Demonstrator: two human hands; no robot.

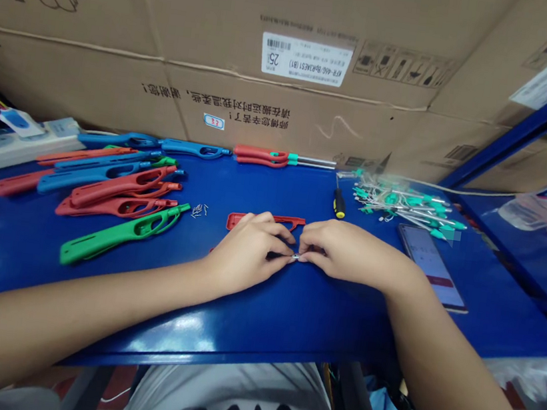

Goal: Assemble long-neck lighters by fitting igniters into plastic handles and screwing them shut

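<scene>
Near the middle of the table, my left hand and my right hand meet with fingertips pinched together. Between them is a tiny whitish piece, too small to name. Just beyond my fingers lies a red lighter casing half, partly covered by my left hand. A bit of another red part peeks out beside the left hand. To the left are several lighter casings, among them a green one and a red one. A small heap of screws sits close to them.
A red lighter with a metal tube rests along the cardboard box. On the right are a screwdriver, a pile of green-tipped lighter inserts and a phone. At far left stands a power strip.
</scene>
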